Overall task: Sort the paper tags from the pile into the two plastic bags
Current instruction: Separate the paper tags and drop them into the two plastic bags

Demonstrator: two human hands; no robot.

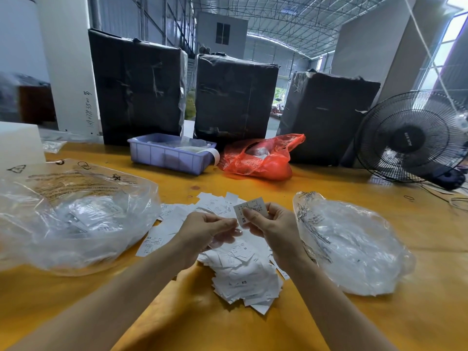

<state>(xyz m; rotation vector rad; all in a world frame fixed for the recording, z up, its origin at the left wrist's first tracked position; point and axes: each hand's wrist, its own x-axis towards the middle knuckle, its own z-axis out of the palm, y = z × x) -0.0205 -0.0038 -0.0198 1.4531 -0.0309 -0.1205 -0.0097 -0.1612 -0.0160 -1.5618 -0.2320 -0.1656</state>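
One white tag marked XS, pinched by hands

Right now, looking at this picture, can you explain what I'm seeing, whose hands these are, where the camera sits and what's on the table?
There is no machine here. A person wears one wide-angle camera on the head, looking forward and down, so the two bare arms reaching in from the bottom are the person's own.

The left hand and right hand meet above a pile of paper tags on a yellow table. The right hand pinches a single tag marked XS; the left hand's fingers curl around more white paper.

A clear plastic bag lies to the left and a second clear bag to the right.

Further back stand a purple tray, a red bag, a black fan and three dark wrapped bales.
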